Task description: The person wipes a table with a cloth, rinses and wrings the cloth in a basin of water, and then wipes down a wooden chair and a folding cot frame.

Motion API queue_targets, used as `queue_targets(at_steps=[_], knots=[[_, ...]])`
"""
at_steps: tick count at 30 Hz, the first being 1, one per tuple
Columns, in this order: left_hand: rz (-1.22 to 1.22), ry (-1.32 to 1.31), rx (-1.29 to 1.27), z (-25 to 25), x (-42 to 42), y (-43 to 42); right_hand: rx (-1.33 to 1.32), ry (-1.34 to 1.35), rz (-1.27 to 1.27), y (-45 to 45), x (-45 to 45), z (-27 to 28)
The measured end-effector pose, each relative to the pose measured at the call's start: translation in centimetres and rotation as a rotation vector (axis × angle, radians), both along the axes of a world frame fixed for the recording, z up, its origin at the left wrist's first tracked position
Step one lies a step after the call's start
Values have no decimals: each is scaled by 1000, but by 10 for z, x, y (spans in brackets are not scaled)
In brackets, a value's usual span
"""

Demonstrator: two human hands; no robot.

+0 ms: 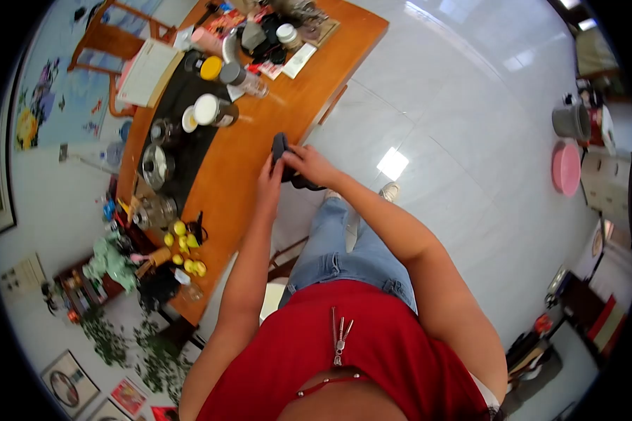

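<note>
My left hand (267, 175) and my right hand (310, 165) meet at the edge of the wooden table (221, 189). Between them is a dark grey object (279, 144), its rounded end sticking up past my fingers. Both hands have their fingers closed on it. A black part hangs below my right hand; whether it belongs to the same object I cannot tell, nor can I make out its kind. Nearest on the tabletop is a jar with a white lid (207, 110), lying beyond my hands toward the upper left.
Along the table stand a grey-lidded bottle (240, 76), a yellow-lidded jar (211, 68), a glass pot (157, 167) and several yellow fruits (183, 242). A wooden chair (119, 42) is at the far side. On the right are a grey bucket (571, 122) and a pink basin (566, 168).
</note>
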State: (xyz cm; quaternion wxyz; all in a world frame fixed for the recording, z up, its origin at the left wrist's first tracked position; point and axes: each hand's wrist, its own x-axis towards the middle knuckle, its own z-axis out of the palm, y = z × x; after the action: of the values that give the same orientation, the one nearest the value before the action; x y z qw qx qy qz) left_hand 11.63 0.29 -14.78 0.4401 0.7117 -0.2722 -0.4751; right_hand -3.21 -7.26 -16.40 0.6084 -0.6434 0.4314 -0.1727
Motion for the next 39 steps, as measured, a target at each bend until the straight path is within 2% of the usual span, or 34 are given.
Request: queue_targets(at_steps=[2,5,6,9,13,14,17,18,21,22,24,25,26,27,29,31,33,34,35,37,39], knots=[[160,333,53,47,-29,-11,78,-161,-68,-1,-2,-10],[162,360,-48,33,-25,-3,-28,-255,-17,8,-9,17],[230,396,-52,14,-12,5,-138,-262,-23,7,-9,21],[641,619,-77,7,-9,25,402,-613,-218,-5,-14,35],[682,667,-49,20,-28,40,1173,-845,-415,-10,-23,9],[660,656,-44,26,-36,40,1274,-745,-373,-6,-29,12],[343,355,-81,30,-52,31,1421,-809,-159,16,-37,1],[290,330,-99,35,-58,25,1453,-785,-148,16,-44,12],[-154,-265,-124,15,-47,-1,1186,-620,-330,9,-58,-7],[-247,-462,-238,4,-43,-11,1011,-603,-458,-5,-63,9],[-195,-448,-158,1,-44,-34,649,-599,-621,-36,-74,13],[-177,-443,-121,-1,-44,-50,373,-507,-643,-60,-80,18],[-190,-577,-136,-31,-35,-60,39,-333,-637,-85,-89,17],[-187,-721,-125,-44,-32,-67,-540,-77,-615,-109,-97,14],[-159,-1005,-119,-62,-31,-92,-695,-11,-577,-151,-102,25],[-171,-1227,-40,-80,-31,-106,-878,70,-446,-179,-94,6],[-140,-1395,10,-98,-33,-113,-905,138,-30,-195,-92,-32],[-113,-1452,18,-106,-36,-112,-981,265,117,-195,-86,-56],[-75,-1510,20,-115,-38,-118,-1104,269,210,-198,-84,-74],[-7,-1607,25,-115,-42,-122,-1146,105,254,-210,-85,-77],[9,-1650,45,-115,-46,-113,-1324,40,392,-234,-98,-89]])
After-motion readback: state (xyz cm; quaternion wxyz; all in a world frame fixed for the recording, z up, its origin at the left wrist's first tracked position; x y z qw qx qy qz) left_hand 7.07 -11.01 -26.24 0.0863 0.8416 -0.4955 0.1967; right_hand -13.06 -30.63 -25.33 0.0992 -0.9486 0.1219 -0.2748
